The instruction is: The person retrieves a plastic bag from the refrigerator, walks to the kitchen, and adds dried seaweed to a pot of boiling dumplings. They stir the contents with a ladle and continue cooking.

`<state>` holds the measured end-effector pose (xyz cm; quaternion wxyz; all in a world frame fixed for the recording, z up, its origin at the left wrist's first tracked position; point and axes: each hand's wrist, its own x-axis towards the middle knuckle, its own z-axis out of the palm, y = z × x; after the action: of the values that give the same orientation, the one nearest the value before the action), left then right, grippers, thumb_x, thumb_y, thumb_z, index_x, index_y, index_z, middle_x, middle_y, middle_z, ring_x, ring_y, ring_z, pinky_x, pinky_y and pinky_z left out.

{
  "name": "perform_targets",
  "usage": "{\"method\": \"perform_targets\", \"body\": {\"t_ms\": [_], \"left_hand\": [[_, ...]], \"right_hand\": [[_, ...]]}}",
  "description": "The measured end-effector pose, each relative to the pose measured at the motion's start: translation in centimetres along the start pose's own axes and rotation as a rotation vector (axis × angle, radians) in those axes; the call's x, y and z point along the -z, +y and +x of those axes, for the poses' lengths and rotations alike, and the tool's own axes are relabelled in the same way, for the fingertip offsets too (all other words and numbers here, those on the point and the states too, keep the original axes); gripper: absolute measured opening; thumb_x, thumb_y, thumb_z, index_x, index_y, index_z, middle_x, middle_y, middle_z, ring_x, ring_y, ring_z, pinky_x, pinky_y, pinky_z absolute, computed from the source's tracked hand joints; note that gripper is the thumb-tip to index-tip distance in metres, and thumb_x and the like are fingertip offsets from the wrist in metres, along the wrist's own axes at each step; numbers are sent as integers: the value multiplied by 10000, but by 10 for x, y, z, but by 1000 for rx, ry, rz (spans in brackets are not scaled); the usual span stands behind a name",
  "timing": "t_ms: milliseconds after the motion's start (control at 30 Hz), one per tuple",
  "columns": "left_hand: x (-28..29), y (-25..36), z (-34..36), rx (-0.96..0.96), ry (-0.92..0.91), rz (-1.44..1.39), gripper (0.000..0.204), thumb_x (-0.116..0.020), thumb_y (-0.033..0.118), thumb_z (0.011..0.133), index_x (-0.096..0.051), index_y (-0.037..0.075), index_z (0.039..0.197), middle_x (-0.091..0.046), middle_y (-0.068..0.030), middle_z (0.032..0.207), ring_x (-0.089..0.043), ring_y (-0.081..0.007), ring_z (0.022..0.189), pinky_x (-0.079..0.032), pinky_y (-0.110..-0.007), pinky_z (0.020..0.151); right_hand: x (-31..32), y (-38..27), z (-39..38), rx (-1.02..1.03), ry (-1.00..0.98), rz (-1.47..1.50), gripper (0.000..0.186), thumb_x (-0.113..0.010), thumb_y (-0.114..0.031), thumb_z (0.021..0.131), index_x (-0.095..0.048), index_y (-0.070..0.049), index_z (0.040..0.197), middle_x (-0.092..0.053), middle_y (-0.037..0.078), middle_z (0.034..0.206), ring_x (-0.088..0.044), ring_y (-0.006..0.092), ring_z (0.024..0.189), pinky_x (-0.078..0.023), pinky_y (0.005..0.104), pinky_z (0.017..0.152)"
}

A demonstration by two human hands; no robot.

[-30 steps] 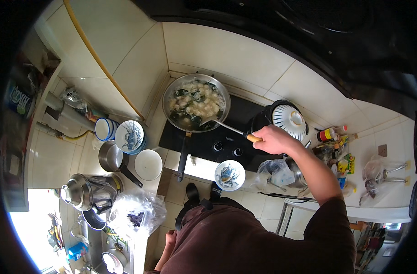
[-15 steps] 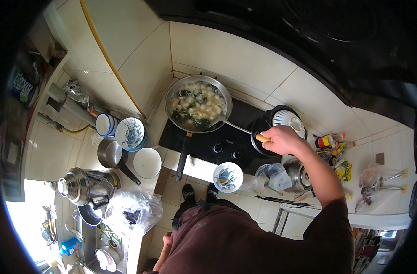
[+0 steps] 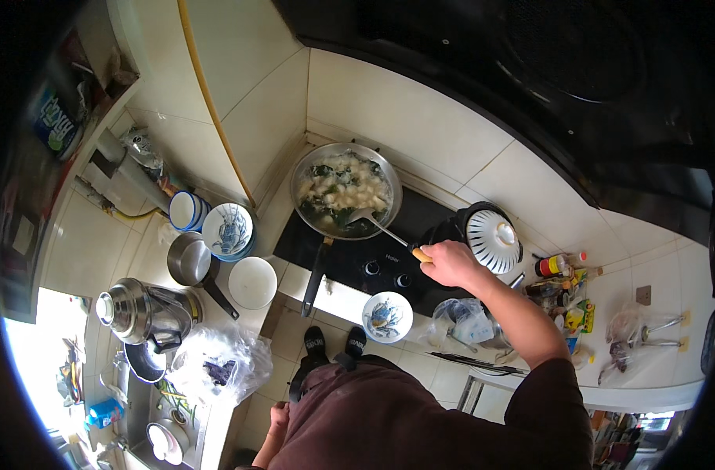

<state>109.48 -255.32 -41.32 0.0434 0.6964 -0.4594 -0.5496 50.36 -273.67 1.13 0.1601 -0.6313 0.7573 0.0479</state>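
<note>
My right hand (image 3: 447,265) is closed around the wooden-ended handle of a metal spatula (image 3: 388,232). The spatula's head dips into the near right side of a steel frying pan (image 3: 298,176) on the black stove (image 3: 349,270). Pale, dumpling-like pieces (image 3: 348,186) and dark green leaves float in the pan's cloudy broth. The pan's black handle (image 3: 316,274) points towards me. Low at my side, my left hand (image 3: 279,415) is curled, with nothing visible in it. A blue-patterned bowl (image 3: 387,317) sits at the counter's front edge.
A black pot with a striped white lid (image 3: 492,241) stands right of the pan. Left are a saucepan (image 3: 190,258), a white bowl (image 3: 252,283), stacked patterned bowls (image 3: 228,231), a steel thermos jug (image 3: 150,313) and a plastic bag (image 3: 220,364). The black range hood (image 3: 467,70) overhangs the stove.
My right hand has moved left and slightly down with the spatula, whose head has shifted left in the broth. The striped lid shows more fully. The whole view has shifted slightly.
</note>
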Motion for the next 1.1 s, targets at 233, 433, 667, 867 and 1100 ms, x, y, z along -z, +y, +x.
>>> {"method": "perform_targets", "body": {"t_ms": [233, 433, 667, 867, 1100], "left_hand": [[4, 8, -12, 64, 10, 43, 280, -638, 219, 875, -714, -39, 956, -731, -140, 844, -669, -200, 755, -528, -344, 704], [-4, -17, -1, -62, 41, -102, 271, -635, 195, 889, -704, -54, 970, -726, -111, 838, -654, -200, 741, -521, -348, 689], [1, 24, -11, -27, -33, 23, 244, -625, 162, 904, -703, -47, 1000, -719, -123, 856, -640, -191, 757, -515, -342, 695], [-11, 6, -11, -36, 24, -21, 251, -627, 164, 889, -698, -59, 979, -723, -145, 859, -655, -202, 778, -524, -350, 712], [13, 60, -49, 80, -18, -148, 234, -626, 180, 874, -679, -47, 889, -669, -101, 730, -600, -172, 545, -482, -326, 487]], "right_hand": [[37, 12, -17, -47, -138, 122, 255, -640, -285, 829, -675, -76, 970, -686, 169, 852, -654, 379, 829, -519, 462, 745], [61, 14, -35, -50, -30, 93, 245, -625, -272, 827, -681, -79, 967, -685, 174, 844, -657, 379, 838, -521, 462, 751], [73, 8, -23, -31, -174, -117, 225, -597, -271, 825, -693, -86, 910, -696, 165, 864, -669, 370, 843, -528, 479, 756], [23, 4, -4, -7, -64, -46, 289, -618, -309, 820, -702, -101, 1002, -707, 161, 895, -680, 361, 859, -544, 467, 779], [-28, -6, 14, 28, 107, 66, 259, -636, -305, 831, -680, -97, 979, -693, 179, 813, -675, 388, 782, -545, 491, 715]]}}
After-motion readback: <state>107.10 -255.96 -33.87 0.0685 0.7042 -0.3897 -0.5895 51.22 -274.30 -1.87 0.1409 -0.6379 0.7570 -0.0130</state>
